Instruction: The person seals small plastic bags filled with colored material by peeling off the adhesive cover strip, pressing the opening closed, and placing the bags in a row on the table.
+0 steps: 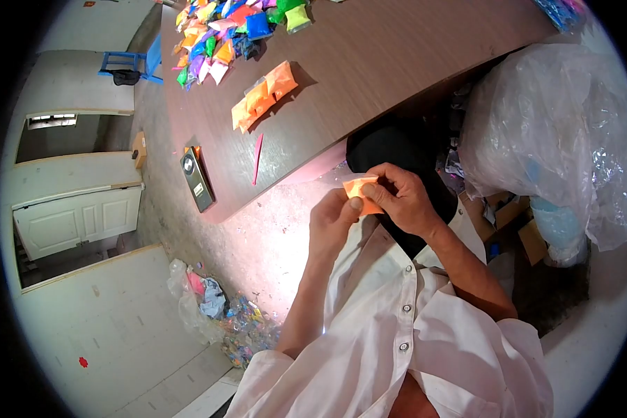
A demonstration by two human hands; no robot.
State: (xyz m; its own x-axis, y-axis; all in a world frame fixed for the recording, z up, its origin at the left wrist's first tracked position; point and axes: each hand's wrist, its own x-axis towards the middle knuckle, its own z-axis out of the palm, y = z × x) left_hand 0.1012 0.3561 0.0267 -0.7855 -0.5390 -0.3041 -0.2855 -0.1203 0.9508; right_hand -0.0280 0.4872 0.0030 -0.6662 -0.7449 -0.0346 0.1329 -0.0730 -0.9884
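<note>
Head view: small orange packet [359, 189], clear-edged, in both hands [405, 202].

Bright glare washes out the floor [272, 244], short shadows fall rightward, and fisheye distortion bends the black-rimmed edges.

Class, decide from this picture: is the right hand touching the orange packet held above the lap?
Touching. The head view shows it: the right hand's thumb lies over the face of the orange packet.
</note>
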